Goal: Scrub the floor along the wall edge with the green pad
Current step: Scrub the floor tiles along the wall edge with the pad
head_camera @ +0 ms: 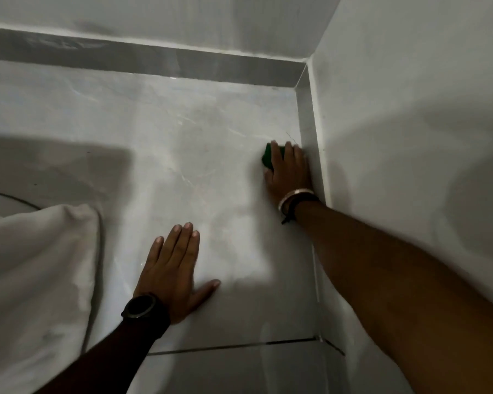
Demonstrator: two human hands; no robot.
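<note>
We are pressing the pad point(269, 158) to the floor point(199, 155) at the right skirting point(308, 123).

Our right hand point(289, 173) is lying over the pad with fingers curled down on it; only its green far-left corner is showing past the fingertips, the rest hidden under the palm, so it seems pinned flat rather than pinched. It is sitting just beside the skirting, near the corner. Our left hand point(174, 268) is resting flat and spread on the floor, holding nothing, a watch point(138, 306) on its wrist and white cloth point(37, 268) to its left.
</note>
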